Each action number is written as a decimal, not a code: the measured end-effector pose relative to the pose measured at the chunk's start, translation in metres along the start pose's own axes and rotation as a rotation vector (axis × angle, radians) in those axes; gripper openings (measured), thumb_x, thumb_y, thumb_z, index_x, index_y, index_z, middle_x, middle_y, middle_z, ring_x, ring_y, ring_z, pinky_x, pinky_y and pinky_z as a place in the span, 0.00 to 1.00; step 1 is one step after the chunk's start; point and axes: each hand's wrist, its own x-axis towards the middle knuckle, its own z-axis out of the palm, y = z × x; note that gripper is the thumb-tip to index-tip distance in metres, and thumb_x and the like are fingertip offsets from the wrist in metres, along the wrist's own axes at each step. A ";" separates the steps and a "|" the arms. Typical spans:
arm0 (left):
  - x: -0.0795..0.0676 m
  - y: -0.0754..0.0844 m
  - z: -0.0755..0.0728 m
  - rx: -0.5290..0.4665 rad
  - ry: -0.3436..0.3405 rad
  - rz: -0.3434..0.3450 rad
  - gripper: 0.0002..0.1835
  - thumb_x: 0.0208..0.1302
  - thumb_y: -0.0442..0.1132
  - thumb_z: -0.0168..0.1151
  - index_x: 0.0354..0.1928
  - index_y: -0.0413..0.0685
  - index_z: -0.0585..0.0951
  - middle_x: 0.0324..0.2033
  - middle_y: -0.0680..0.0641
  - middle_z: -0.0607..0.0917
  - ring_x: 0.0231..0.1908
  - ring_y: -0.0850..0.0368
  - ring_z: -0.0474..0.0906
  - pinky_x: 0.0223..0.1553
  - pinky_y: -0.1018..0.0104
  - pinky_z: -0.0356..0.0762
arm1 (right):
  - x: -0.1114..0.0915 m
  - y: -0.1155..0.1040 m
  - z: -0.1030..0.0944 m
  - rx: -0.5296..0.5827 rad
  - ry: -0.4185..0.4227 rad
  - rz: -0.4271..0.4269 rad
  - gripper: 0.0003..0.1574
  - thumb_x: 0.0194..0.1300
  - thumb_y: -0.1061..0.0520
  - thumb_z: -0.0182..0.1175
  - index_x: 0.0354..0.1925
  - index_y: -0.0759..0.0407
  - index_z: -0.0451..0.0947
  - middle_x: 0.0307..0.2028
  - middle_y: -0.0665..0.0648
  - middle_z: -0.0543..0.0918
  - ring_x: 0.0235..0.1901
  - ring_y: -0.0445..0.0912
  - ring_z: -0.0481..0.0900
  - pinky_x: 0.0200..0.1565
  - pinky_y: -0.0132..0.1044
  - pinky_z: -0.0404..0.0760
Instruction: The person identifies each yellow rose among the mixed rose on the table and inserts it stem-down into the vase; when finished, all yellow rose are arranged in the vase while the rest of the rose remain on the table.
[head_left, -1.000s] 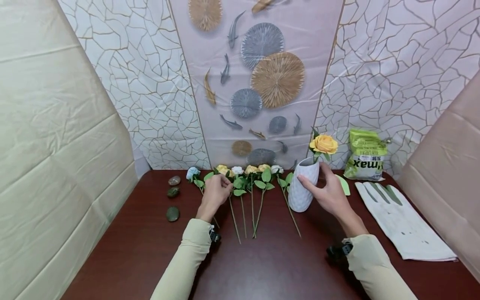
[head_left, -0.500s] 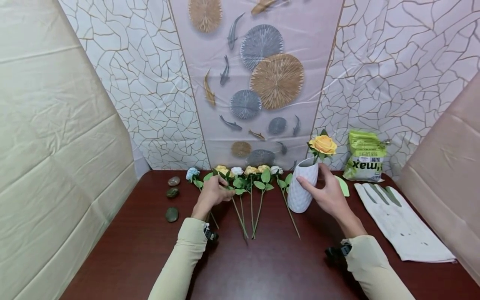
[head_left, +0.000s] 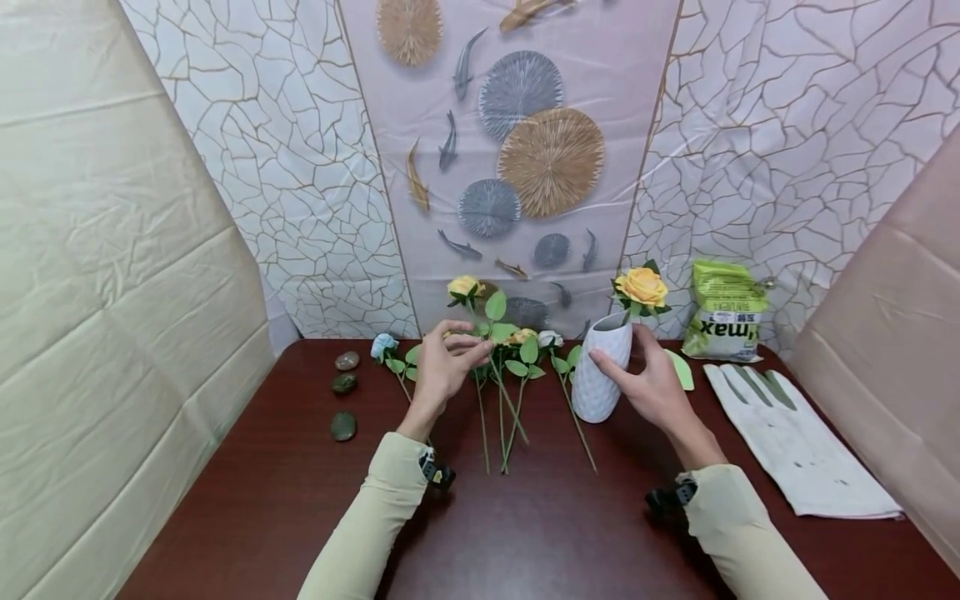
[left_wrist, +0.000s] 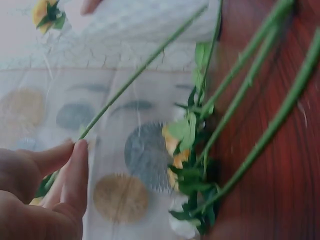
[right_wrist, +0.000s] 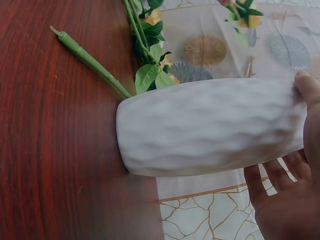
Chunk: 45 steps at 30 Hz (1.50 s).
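Note:
My left hand (head_left: 444, 364) pinches the green stem of a yellow rose (head_left: 465, 287), lifted above the row of flowers. The stem slants down to the right, and in the left wrist view it runs out from between thumb and fingertips (left_wrist: 77, 150). My right hand (head_left: 656, 387) grips the upper part of a white dimpled vase (head_left: 597, 379), thumb on the near side and fingers around the back. Out of the vase's mouth leans another yellow rose (head_left: 642, 287). In the right wrist view, the vase's base meets the table (right_wrist: 65, 150).
Flowers lie along the table's back edge, among them a blue rose (head_left: 384, 346) and a white rose (head_left: 551, 338). Several stones (head_left: 343, 426) sit at left. To the right are a green bag (head_left: 726, 312) and a white glove (head_left: 806, 446).
My left hand has picked up a yellow rose by its stem and raised it from the row, shifting slightly right. The right hand stays on the vase.

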 end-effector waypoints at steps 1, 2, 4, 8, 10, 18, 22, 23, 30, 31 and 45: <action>0.000 0.000 0.004 -0.025 0.007 0.017 0.23 0.59 0.36 0.74 0.55 0.42 0.79 0.40 0.39 0.90 0.39 0.45 0.89 0.40 0.59 0.89 | 0.000 0.000 0.000 0.001 -0.001 -0.004 0.36 0.64 0.40 0.69 0.65 0.48 0.69 0.48 0.53 0.83 0.42 0.37 0.81 0.39 0.24 0.81; 0.000 0.000 0.007 -0.045 0.018 0.035 0.22 0.59 0.36 0.74 0.55 0.42 0.80 0.41 0.39 0.90 0.39 0.44 0.89 0.40 0.59 0.89 | 0.000 0.000 0.001 0.005 -0.002 -0.010 0.36 0.64 0.41 0.69 0.65 0.49 0.69 0.48 0.54 0.83 0.42 0.36 0.81 0.39 0.25 0.81; 0.001 0.003 0.014 -0.045 0.048 0.087 0.20 0.59 0.36 0.74 0.53 0.43 0.81 0.41 0.39 0.90 0.38 0.45 0.89 0.39 0.60 0.89 | -0.002 -0.005 0.001 0.007 -0.009 -0.011 0.36 0.65 0.43 0.69 0.65 0.52 0.69 0.48 0.56 0.84 0.41 0.34 0.80 0.39 0.26 0.82; 0.006 0.017 0.028 -0.015 0.162 0.213 0.18 0.61 0.39 0.74 0.52 0.43 0.83 0.40 0.43 0.90 0.39 0.47 0.89 0.39 0.63 0.88 | -0.009 -0.027 -0.003 0.019 -0.026 -0.010 0.35 0.66 0.48 0.69 0.65 0.58 0.69 0.47 0.60 0.84 0.39 0.31 0.80 0.38 0.27 0.83; 0.008 0.033 0.035 -0.015 0.227 0.279 0.18 0.62 0.38 0.73 0.52 0.41 0.82 0.40 0.42 0.90 0.41 0.47 0.89 0.41 0.64 0.88 | -0.013 -0.040 -0.006 0.022 -0.027 -0.004 0.34 0.66 0.50 0.69 0.64 0.60 0.70 0.47 0.62 0.84 0.38 0.31 0.80 0.38 0.27 0.83; 0.017 0.095 0.059 -0.182 0.388 0.486 0.17 0.64 0.31 0.68 0.53 0.35 0.79 0.42 0.35 0.88 0.42 0.42 0.87 0.43 0.54 0.88 | -0.013 -0.043 -0.007 0.013 -0.021 0.001 0.33 0.66 0.50 0.69 0.63 0.61 0.70 0.47 0.61 0.85 0.40 0.33 0.80 0.40 0.26 0.82; 0.021 0.112 0.069 -0.262 0.364 0.544 0.17 0.64 0.29 0.67 0.54 0.33 0.78 0.43 0.33 0.87 0.43 0.41 0.86 0.46 0.58 0.88 | -0.009 -0.035 -0.007 0.024 -0.028 -0.005 0.34 0.66 0.50 0.69 0.64 0.61 0.70 0.48 0.63 0.84 0.40 0.32 0.80 0.39 0.26 0.82; 0.022 0.114 0.073 -0.266 0.347 0.551 0.18 0.64 0.29 0.67 0.55 0.33 0.78 0.43 0.33 0.87 0.44 0.42 0.86 0.46 0.58 0.88 | -0.008 -0.030 -0.006 0.025 -0.029 -0.005 0.34 0.66 0.50 0.69 0.64 0.60 0.70 0.48 0.62 0.84 0.40 0.32 0.80 0.39 0.25 0.82; 0.031 0.103 0.098 -0.110 0.247 0.561 0.18 0.64 0.36 0.70 0.55 0.43 0.81 0.44 0.41 0.89 0.44 0.53 0.88 0.46 0.64 0.87 | -0.002 0.001 0.001 0.000 -0.018 0.004 0.35 0.65 0.42 0.68 0.65 0.50 0.69 0.49 0.56 0.84 0.42 0.35 0.80 0.41 0.25 0.81; 0.031 0.101 0.102 -0.086 0.237 0.568 0.17 0.64 0.37 0.71 0.54 0.44 0.82 0.43 0.42 0.90 0.44 0.55 0.88 0.45 0.64 0.87 | -0.002 0.002 0.001 0.002 -0.020 0.006 0.35 0.65 0.42 0.68 0.65 0.50 0.69 0.49 0.56 0.84 0.43 0.36 0.80 0.41 0.25 0.81; 0.022 0.065 0.131 0.086 0.097 0.551 0.13 0.67 0.38 0.68 0.51 0.45 0.82 0.39 0.47 0.90 0.40 0.64 0.88 0.41 0.73 0.86 | 0.000 0.000 -0.001 0.012 -0.024 0.014 0.36 0.64 0.39 0.68 0.64 0.47 0.69 0.48 0.52 0.83 0.44 0.38 0.81 0.41 0.25 0.81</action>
